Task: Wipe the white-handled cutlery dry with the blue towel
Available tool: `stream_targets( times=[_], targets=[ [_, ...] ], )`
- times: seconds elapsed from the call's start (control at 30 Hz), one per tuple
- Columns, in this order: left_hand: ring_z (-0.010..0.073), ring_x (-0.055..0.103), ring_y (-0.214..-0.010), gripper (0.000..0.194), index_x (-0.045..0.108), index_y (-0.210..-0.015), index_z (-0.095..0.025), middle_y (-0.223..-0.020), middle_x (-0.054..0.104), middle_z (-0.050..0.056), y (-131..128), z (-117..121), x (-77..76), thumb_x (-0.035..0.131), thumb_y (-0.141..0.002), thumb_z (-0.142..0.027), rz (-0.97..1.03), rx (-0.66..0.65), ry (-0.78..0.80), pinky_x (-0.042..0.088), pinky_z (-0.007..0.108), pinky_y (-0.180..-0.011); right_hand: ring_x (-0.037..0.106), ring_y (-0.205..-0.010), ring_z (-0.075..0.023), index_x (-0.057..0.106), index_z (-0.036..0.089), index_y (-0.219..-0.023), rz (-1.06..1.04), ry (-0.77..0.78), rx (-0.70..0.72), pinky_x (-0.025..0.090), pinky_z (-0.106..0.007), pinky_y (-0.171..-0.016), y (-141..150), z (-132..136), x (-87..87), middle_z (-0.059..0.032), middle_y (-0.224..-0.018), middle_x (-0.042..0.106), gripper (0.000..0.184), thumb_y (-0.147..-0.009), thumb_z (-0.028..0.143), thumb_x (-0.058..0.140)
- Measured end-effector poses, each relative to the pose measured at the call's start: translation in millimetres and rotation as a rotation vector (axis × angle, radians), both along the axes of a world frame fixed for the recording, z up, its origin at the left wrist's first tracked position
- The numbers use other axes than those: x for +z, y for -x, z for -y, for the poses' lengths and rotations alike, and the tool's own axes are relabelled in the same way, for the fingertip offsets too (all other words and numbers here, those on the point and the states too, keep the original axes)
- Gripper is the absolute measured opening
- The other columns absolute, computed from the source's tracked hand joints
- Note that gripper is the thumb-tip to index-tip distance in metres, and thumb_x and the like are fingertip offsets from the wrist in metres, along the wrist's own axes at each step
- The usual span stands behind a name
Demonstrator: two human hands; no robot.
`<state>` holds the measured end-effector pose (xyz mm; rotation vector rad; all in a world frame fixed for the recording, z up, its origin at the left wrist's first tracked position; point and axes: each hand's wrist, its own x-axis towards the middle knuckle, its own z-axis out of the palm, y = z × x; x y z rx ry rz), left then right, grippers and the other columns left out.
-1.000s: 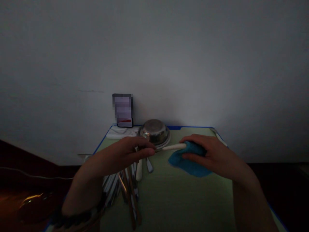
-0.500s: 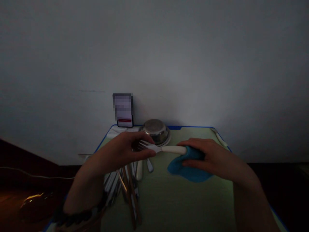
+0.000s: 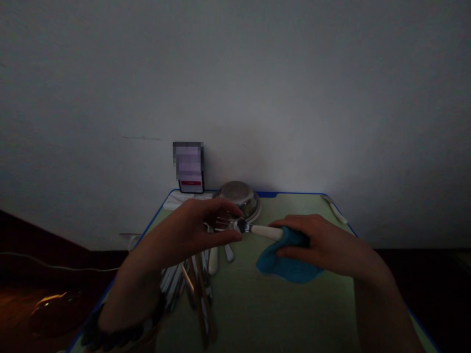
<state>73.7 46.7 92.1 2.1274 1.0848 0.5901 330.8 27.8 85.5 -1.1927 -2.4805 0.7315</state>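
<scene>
Over the table, my right hand (image 3: 318,242) is closed around a blue cloth (image 3: 290,267), which wraps the end of a fork's pale handle (image 3: 267,232). The metal tines of the fork (image 3: 230,224) point left, between the thumb and fingers of my left hand (image 3: 198,225). Those fingers are apart, with a gap visible around the fork head; whether any fingertip touches it is hard to see. Below my left hand lies a pile of cutlery (image 3: 174,284), with brown-handled pieces (image 3: 200,299) among it.
An upturned metal bowl (image 3: 239,193) sits at the back of the green, blue-edged table (image 3: 279,314). A phone (image 3: 191,169) leans on the wall at the back left. Another pale-handled fork (image 3: 335,210) lies near the right back corner. A white cable (image 3: 62,267) runs at left.
The fork has turned about its length and its handle end has dipped slightly to the right. My left hand's fingers have spread a little from the tines. The cloth stays in my right hand.
</scene>
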Motion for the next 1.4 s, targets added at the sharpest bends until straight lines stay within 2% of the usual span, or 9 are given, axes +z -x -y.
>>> stream_targets(
  times=[0.17, 0.43, 0.57, 0.67, 0.77, 1.1, 1.23, 1.4],
  targets=[
    [0.0173, 0.064, -0.083, 0.028, 0.060, -0.100, -0.022, -0.091, 0.068, 0.001, -3.4, 3.4, 1.8, 0.064, -0.077, -0.038, -0.056, -0.017, -0.026, 0.050, 0.028, -0.074, 0.062, -0.086, -0.0177, 0.061, 0.024, -0.112, 0.020, -0.004, 0.002, 0.046, -0.031, -0.075, -0.1, 0.3, 0.4, -0.0022, -0.097, 0.068, 0.036, -0.080, 0.040, 0.060],
    [0.0166, 0.064, -0.079, 0.030, 0.061, -0.107, -0.025, -0.088, 0.069, 0.000, -5.2, 4.0, 0.6, 0.057, -0.082, -0.041, -0.121, -0.057, -0.085, 0.048, 0.024, -0.069, 0.062, -0.090, -0.0183, 0.059, 0.027, -0.117, -0.018, 0.005, 0.020, 0.045, -0.032, -0.079, 1.9, 0.5, 0.4, -0.0028, -0.103, 0.068, 0.038, -0.081, 0.039, 0.060],
    [0.0151, 0.063, -0.075, 0.024, 0.063, -0.102, -0.024, -0.086, 0.069, -0.001, -7.6, 4.3, 1.0, 0.052, -0.085, -0.038, -0.133, -0.078, -0.118, 0.045, 0.022, -0.063, 0.061, -0.095, -0.0193, 0.055, 0.026, -0.122, -0.036, 0.014, 0.030, 0.046, -0.034, -0.083, 2.3, 0.2, 0.8, -0.0042, -0.107, 0.067, 0.043, -0.082, 0.041, 0.058],
    [0.0157, 0.063, -0.075, 0.023, 0.063, -0.099, -0.023, -0.084, 0.068, 0.000, -6.7, 3.7, 3.5, 0.052, -0.085, -0.037, -0.121, -0.066, -0.107, 0.046, 0.023, -0.065, 0.058, -0.104, -0.0203, 0.049, 0.022, -0.128, -0.055, -0.007, -0.005, 0.045, -0.036, -0.088, 0.8, 1.4, 1.1, -0.0075, -0.118, 0.062, 0.046, -0.087, 0.042, 0.050],
    [0.0161, 0.062, -0.075, 0.022, 0.064, -0.097, -0.023, -0.079, 0.067, -0.001, -4.7, 3.7, 5.6, 0.052, -0.084, -0.036, -0.113, -0.058, -0.105, 0.047, 0.024, -0.067, 0.053, -0.113, -0.0190, 0.042, 0.023, -0.133, -0.078, -0.022, 0.010, 0.041, -0.036, -0.095, -0.3, 3.7, 2.1, -0.0066, -0.127, 0.056, 0.045, -0.091, 0.039, 0.042],
    [0.0163, 0.062, -0.075, 0.025, 0.059, -0.101, -0.023, -0.086, 0.067, 0.000, -3.6, 2.1, -0.4, 0.055, -0.083, -0.040, -0.178, -0.056, -0.049, 0.046, 0.025, -0.066, 0.055, -0.106, -0.0164, 0.042, 0.023, -0.133, -0.063, -0.008, 0.043, 0.043, -0.034, -0.092, -0.7, 3.6, 2.4, -0.0054, -0.116, 0.060, 0.041, -0.094, 0.034, 0.039],
    [0.0148, 0.061, -0.072, 0.020, 0.060, -0.097, -0.023, -0.081, 0.066, -0.002, -7.5, 2.1, -2.1, 0.057, -0.082, -0.036, -0.205, -0.063, -0.072, 0.044, 0.024, -0.064, 0.052, -0.111, -0.0166, 0.042, 0.024, -0.133, -0.062, 0.009, 0.050, 0.040, -0.034, -0.097, 1.9, 3.5, 1.9, -0.0052, -0.122, 0.057, 0.041, -0.094, 0.034, 0.039],
    [0.0132, 0.061, -0.069, 0.017, 0.060, -0.096, -0.023, -0.077, 0.064, -0.003, -15.4, 3.5, -5.6, 0.056, -0.082, -0.033, -0.218, -0.081, -0.090, 0.043, 0.023, -0.063, 0.052, -0.109, -0.0171, 0.046, 0.025, -0.129, -0.079, 0.041, 0.069, 0.041, -0.034, -0.094, 11.2, 2.2, -1.1, -0.0056, -0.118, 0.056, 0.037, -0.094, 0.034, 0.039]
  ],
)
